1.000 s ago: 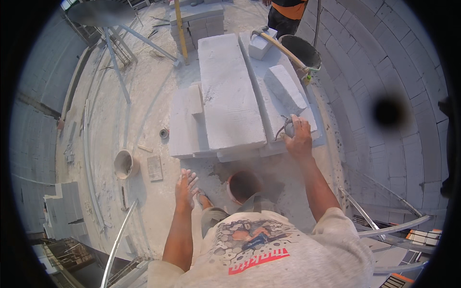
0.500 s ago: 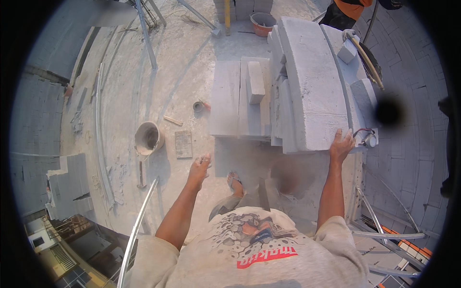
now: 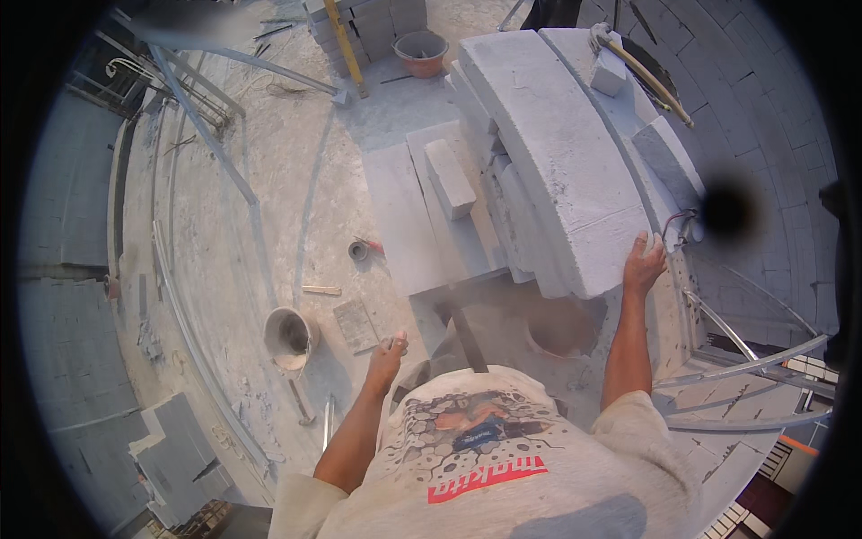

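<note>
My right hand (image 3: pixel 644 263) rests against the near right corner of a large pale block (image 3: pixel 575 162), its fingers apart and touching the edge. This block lies on top of a stack of similar blocks. Just beyond that hand are a thin dark red cord (image 3: pixel 680 218) and a leaning smaller block (image 3: pixel 669 162). My left hand (image 3: pixel 386 357) hangs in the air with loosely bent fingers, and nothing shows in it. Nearest to it on the floor is a flat grey rectangular board (image 3: pixel 356 325).
A mortar-stained bucket (image 3: pixel 291 338), a hammer (image 3: pixel 302 402) and a wooden strip (image 3: pixel 321 290) lie on the left. Low blocks (image 3: pixel 395 211) carry a small block (image 3: pixel 449 178). A long-handled hammer (image 3: pixel 646 72) lies atop the stack. Metal props (image 3: pixel 202 121) slant at the far left.
The view has turned, so the scene appears rotated and shifted. My right hand stays at the block's corner. My left hand is lower and its fingers are more bent.
</note>
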Demonstrator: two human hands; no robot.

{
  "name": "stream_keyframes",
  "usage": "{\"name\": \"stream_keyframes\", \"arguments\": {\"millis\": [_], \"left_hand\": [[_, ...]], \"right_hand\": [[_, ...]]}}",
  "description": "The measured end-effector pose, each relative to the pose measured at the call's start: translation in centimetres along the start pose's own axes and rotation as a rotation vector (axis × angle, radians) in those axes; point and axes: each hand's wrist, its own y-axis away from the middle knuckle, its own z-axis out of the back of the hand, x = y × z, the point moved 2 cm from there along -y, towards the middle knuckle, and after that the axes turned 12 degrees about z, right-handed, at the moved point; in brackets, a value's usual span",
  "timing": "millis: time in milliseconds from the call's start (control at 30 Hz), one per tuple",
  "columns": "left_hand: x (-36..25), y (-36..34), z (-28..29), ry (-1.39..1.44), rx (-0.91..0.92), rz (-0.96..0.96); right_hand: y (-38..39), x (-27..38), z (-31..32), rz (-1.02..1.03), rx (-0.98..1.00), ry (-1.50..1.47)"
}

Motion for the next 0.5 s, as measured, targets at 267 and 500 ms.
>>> {"name": "stream_keyframes", "arguments": {"millis": [267, 500], "left_hand": [[-14.6, -5.4, 10.3, 0.039, -0.12, -0.152], [-21.3, -10.1, 10.1, -0.509, 0.133, -0.275]], "right_hand": [[1.2, 5.3, 1.0, -0.151, -0.148, 0.043], [11.3, 10.6, 6.8, -0.448, -0.368, 0.049]]}}
